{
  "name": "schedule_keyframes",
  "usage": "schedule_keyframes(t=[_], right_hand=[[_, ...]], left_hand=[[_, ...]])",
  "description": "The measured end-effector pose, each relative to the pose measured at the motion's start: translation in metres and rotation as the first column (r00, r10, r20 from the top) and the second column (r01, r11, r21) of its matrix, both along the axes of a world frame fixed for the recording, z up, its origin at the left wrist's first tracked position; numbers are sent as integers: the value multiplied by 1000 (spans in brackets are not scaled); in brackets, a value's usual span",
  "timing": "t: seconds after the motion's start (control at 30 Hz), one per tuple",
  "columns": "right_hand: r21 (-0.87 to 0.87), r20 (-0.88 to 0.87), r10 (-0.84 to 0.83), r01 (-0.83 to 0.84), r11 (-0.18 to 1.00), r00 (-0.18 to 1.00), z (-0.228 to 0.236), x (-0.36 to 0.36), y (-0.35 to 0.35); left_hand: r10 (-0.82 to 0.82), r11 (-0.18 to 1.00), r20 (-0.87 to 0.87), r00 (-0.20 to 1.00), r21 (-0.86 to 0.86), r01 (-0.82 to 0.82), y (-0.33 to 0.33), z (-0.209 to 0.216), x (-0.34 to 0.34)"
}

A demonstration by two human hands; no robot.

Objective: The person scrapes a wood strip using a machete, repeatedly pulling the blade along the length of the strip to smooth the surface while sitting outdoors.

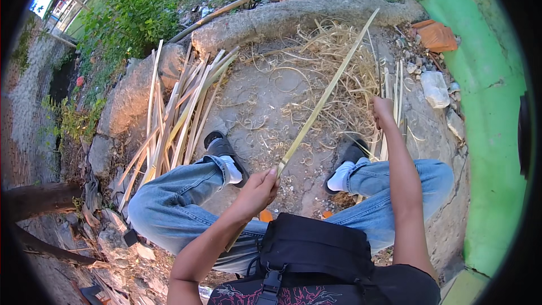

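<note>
My left hand is closed around the lower part of a long, pale yellow-green bamboo strip. The strip slants up and away to the right, its far end above a heap of curled shavings. Off to the right, my right hand is closed, apart from the strip. A thin dark edge rises from that fist, too narrow to tell what it belongs to. Several split bamboo strips lie piled by my left foot, and more strips lie beside my right hand.
My jeans-clad legs are spread, with a black bag against my front. A rough stone edge curves along the far side. To the right stand a green wall, an orange block and a whitish block. A leafy bush grows far left.
</note>
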State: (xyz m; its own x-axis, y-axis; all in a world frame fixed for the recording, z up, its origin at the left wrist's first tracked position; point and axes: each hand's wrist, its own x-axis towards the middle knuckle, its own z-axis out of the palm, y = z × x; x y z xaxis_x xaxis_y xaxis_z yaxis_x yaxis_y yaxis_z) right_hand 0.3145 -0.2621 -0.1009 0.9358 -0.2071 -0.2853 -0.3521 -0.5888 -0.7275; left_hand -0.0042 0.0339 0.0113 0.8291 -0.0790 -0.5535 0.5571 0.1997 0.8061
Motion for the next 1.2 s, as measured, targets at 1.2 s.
schedule_keyframes(t=[1.2], right_hand=[[-321,13,164,-151,935,986,14,-8,4]], left_hand=[[-227,797,32,973,580,167,-11,-12,-3]])
